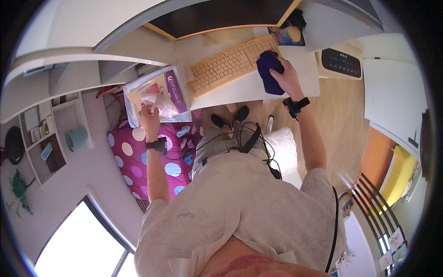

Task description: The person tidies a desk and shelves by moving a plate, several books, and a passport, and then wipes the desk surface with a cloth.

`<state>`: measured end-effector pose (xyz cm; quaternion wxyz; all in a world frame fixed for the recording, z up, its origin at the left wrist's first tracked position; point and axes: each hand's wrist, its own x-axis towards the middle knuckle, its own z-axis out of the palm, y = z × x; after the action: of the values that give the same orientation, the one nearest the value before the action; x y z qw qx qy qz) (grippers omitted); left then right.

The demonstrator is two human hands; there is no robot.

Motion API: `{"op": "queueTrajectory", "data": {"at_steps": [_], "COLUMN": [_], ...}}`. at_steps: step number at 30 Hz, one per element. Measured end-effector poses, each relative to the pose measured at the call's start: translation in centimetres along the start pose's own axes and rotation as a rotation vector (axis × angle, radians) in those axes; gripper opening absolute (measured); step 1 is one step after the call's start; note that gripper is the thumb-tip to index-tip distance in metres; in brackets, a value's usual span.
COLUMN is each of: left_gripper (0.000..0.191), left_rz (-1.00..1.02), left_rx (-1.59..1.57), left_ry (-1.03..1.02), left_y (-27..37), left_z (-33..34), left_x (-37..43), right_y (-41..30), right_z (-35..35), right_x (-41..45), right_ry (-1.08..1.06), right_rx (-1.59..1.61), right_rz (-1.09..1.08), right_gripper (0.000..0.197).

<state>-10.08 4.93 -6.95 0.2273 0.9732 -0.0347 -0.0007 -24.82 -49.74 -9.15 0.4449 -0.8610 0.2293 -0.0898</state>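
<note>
My right hand (286, 77) grips a dark blue cloth (269, 74) against the white desk (238, 90). The cloth overlaps the right end of a yellowish keyboard (225, 64), which lies aslant. On the left, my left hand (149, 119) has its fingers curled at a crumpled clear plastic bag (162, 104); whether they pinch it is not clear. Under the bag is a flat packet with a purple printed strip (175, 91), bearing writing. White plastic sheeting (188, 114) shows around the packet's edges. Both wrists carry black strapped devices.
A dark-screened monitor (221, 17) stands behind the keyboard. A colourful mouse pad (287, 36) lies at the back right, beside a cream appliance with a black panel (341, 63). A purple dotted bedcover (138, 162) is at left. Black cables (258, 138) hang before my body.
</note>
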Motion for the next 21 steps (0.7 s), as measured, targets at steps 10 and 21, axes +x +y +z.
{"op": "queueTrajectory", "data": {"at_steps": [10,21], "left_gripper": [0.025,0.019], "left_rz": [0.171,0.264], "left_rx": [-0.423,-0.846], "left_ry": [0.096,-0.286], "left_y": [6.0,9.2], "left_z": [-3.9,0.9], "left_x": [-3.5,-11.7], "right_y": [-12.0,-18.2], "right_z": [10.1,21.4], "right_x": [5.6,12.6], "right_ry": [-0.449,-0.481], "right_rx": [0.050,-0.211], "right_rz": [-0.054,-0.221], "right_gripper": [0.068,0.064]}}
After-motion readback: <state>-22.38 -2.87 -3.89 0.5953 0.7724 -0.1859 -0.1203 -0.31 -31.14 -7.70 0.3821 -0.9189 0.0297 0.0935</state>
